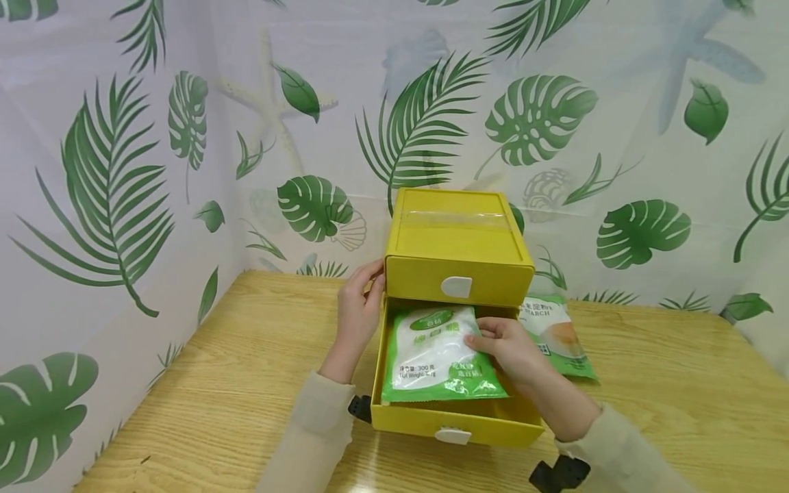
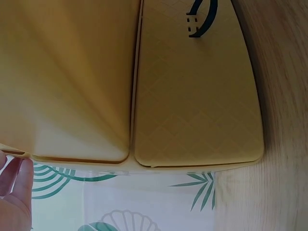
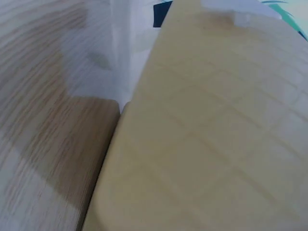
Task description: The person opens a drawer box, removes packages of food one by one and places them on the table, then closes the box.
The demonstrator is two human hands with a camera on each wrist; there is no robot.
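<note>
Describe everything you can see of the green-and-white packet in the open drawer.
The packet looks like glossy, flexible plastic: mostly white, green along the bottom, with a green oval near the top and print including "300". It looks filled and slightly wrinkled. It is printed face up in the open lower drawer, bottom edge toward the drawer's front. The right hand holds its right edge, thumb on the printed face. Its underside is hidden.

At centre, the drawer box (image 1: 459, 241) is showing yellow, the packet (image 1: 434, 352) white and green; in the upper frame, green leaves (image 1: 707, 113) are patterning white cloth (image 1: 345, 34).
</note>
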